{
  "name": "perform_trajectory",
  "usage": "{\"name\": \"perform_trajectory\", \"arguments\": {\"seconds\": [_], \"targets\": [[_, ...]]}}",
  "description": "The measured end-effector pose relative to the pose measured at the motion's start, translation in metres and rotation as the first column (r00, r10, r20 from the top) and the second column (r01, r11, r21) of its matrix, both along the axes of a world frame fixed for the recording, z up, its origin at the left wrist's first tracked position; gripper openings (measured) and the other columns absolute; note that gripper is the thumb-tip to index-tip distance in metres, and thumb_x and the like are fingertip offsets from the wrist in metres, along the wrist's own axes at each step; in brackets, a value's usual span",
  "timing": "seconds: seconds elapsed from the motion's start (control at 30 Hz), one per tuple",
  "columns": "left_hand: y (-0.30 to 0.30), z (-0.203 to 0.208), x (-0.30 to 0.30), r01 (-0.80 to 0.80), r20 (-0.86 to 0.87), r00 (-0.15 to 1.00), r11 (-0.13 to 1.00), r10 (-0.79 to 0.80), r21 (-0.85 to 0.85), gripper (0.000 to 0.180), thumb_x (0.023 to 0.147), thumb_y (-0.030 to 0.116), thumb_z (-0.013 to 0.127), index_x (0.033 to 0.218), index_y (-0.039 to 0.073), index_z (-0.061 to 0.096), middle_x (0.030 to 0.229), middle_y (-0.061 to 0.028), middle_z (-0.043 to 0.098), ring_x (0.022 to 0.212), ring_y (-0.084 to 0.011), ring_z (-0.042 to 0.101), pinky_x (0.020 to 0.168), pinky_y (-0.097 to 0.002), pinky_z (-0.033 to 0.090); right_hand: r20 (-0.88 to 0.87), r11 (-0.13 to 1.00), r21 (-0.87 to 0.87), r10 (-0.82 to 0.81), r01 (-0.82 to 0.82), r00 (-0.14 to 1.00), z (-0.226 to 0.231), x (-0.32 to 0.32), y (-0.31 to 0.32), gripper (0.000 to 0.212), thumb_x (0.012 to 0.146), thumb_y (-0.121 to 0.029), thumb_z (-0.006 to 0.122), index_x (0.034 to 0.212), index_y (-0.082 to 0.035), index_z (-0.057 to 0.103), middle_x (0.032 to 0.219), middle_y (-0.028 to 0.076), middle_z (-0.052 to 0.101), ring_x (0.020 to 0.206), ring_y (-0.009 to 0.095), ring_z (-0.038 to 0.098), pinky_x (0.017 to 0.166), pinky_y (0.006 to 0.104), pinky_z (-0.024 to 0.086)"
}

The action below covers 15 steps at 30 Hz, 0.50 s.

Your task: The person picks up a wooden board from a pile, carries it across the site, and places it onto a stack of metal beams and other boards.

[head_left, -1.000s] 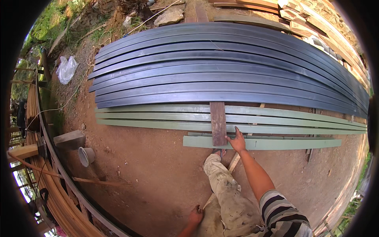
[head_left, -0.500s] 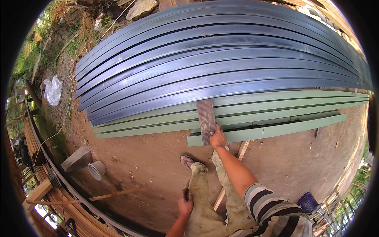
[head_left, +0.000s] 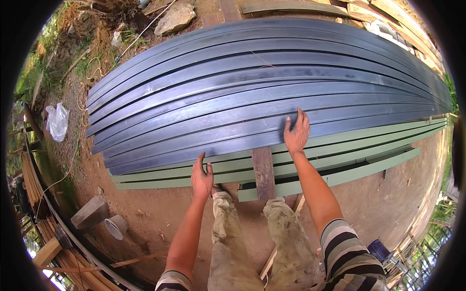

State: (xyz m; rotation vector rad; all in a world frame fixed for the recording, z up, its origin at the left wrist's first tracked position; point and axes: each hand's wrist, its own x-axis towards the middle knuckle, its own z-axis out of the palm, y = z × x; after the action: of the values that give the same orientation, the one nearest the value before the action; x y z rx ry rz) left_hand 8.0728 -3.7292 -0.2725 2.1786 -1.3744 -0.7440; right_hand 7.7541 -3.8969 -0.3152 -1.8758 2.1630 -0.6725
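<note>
Long dark blue-grey metal bars [head_left: 228, 99] lie side by side in a wide row across my view. My right hand [head_left: 297, 132] is over the near bars of this row, open, with fingers and thumb apart. Whether it touches the metal I cannot tell. Lower and to the left, my left hand [head_left: 202, 179] is open and empty too, its fingertips by the row's near edge. Beneath it run pale green bars [head_left: 335, 149], nearer to me. A brown wooden plank [head_left: 263, 173] lies crosswise over the green bars, between my hands.
A short green channel [head_left: 359, 173] lies nearest my legs. At the left are a concrete block [head_left: 90, 213], a white bucket [head_left: 116, 227] and a clear plastic bag [head_left: 58, 122]. A dark blue bucket [head_left: 378, 250] stands at the lower right. Wooden boards [head_left: 296, 7] lie beyond the bars.
My right hand has let go of the plank and moved up over the dark bars. My left hand has risen from beside my leg to the bars' near edge. The view has shifted.
</note>
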Motion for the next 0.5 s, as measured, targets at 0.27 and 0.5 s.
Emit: {"name": "perform_trajectory", "arguments": {"seconds": [0.27,0.5], "targets": [[-0.06,-0.064,0.042,-0.423,0.344,0.777,0.842,0.528,-0.336,0.06,0.102,0.033,0.05,0.149,-0.001,0.037,0.146,-0.025,0.045,0.135,-0.0437,0.041,0.111,-0.052,0.035,-0.062,0.995,-0.092,0.035,-0.04,0.997,-0.046,-0.004,0.003,0.048,0.099,-0.028,0.054,0.14,-0.003,0.052,0.143,0.015,0.053,0.14,0.034,0.042,0.118,0.0554,0.025],[-0.023,-0.127,0.093,-0.982,-0.603,-0.139,-0.031,0.786,0.185,0.075,0.103,0.054,0.037,0.145,-0.008,0.041,0.149,-0.0211,0.047,0.129,-0.0382,0.052,0.111,-0.0489,0.044,0.172,0.957,-0.244,-0.117,0.157,0.978,-0.053,0.004,-0.004,0.053,0.095,-0.032,0.058,0.137,0.0,0.052,0.125,0.015,0.066,0.124,0.034,0.058,0.114,0.0545,0.031]]}}
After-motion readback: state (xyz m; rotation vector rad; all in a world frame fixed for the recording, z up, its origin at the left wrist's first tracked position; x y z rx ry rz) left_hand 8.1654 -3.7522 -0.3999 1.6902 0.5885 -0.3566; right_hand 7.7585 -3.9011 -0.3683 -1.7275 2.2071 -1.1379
